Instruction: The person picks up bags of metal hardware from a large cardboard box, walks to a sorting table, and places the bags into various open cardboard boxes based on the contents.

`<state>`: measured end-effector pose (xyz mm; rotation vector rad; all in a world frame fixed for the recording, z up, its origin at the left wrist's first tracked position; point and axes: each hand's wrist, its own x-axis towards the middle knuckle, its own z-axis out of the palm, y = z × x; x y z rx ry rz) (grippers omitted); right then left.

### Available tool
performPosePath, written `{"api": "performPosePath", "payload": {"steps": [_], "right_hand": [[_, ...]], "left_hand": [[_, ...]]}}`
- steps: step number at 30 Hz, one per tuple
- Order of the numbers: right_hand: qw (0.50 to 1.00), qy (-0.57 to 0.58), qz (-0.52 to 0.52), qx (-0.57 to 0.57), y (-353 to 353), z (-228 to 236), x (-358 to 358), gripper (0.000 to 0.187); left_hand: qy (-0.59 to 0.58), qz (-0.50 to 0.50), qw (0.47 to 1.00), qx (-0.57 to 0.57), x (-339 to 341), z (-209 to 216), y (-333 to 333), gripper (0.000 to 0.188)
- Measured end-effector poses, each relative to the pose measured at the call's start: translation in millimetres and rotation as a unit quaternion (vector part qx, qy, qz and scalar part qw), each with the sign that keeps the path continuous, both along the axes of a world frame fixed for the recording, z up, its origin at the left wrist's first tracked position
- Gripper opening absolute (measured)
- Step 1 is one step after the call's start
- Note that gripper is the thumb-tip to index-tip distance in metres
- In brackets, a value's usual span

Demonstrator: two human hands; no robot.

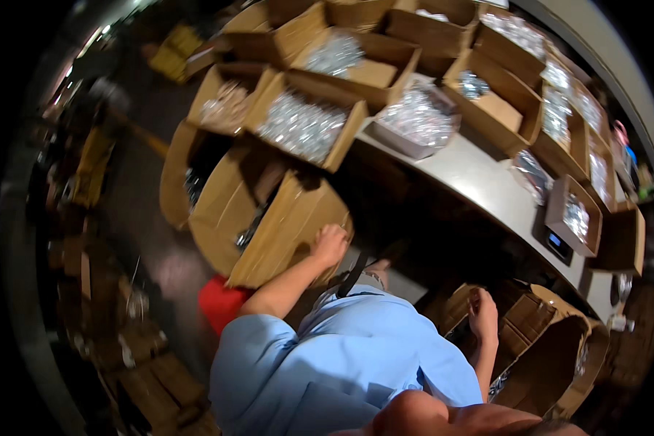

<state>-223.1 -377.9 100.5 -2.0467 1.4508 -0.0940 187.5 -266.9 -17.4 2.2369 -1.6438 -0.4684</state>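
My left hand (330,245) rests on the outer flap of a large open cardboard box (280,232), its fingers loosely bent and nothing seen in them. Inside that box some dark shiny pieces show partly; the rest is hidden by the flaps. My right hand (482,315) hangs at my right side with curled fingers, a gap showing between thumb and fingers. It is near another open cardboard box (548,367), apart from anything it could hold.
Shallow cardboard boxes of small clear-bagged parts, such as this box (352,145), crowd a pale table (479,190). A small scale (557,245) sits near its edge. Something red (221,304) stands under the left box. Stacked cartons (156,385) lie at the far left.
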Motion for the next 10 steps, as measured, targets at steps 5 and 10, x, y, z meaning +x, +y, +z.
{"api": "performPosePath", "payload": {"steps": [5,10], "right_hand": [[0.99,-0.006,0.141,-0.002,22,-18,71,0.026],[0.939,-0.077,0.324,0.087,83,-8,174,0.031]], "left_hand": [[-0.102,0.263,0.959,0.014,31,43,147,0.039],[-0.157,0.348,0.921,0.076,58,45,233,0.075]]}}
